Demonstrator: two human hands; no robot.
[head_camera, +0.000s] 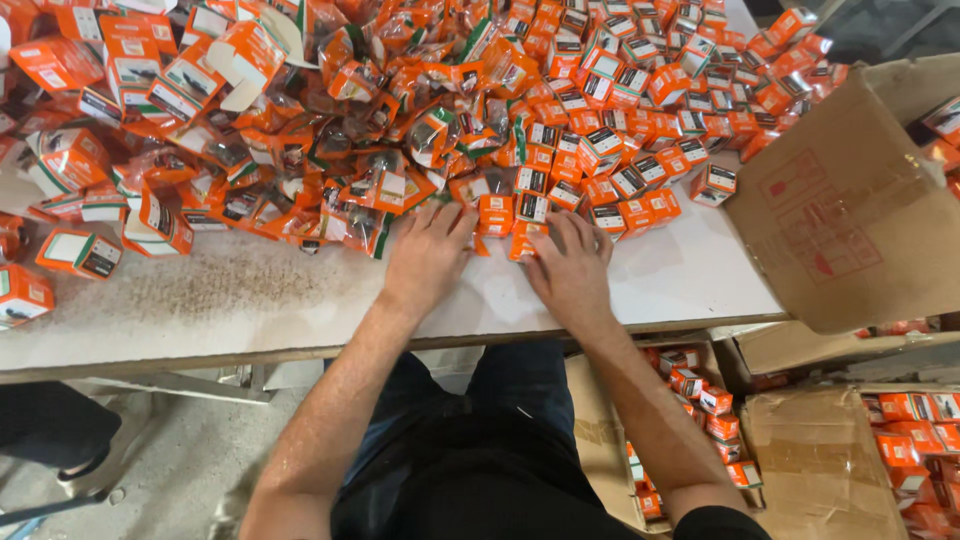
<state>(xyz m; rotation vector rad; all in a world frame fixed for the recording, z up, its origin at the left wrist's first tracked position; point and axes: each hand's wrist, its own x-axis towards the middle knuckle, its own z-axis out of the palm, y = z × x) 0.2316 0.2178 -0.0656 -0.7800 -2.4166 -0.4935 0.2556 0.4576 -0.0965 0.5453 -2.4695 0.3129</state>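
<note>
Two hands lie flat and open on the table (250, 300), gripping nothing: the left hand (428, 255) and right hand (572, 270) touch small orange boxes (510, 215) at the pile's (400, 110) near edge. Most boxes, with white and black labels, sit loose on top. Only some fill the brown cartons (700, 400) below.
</note>
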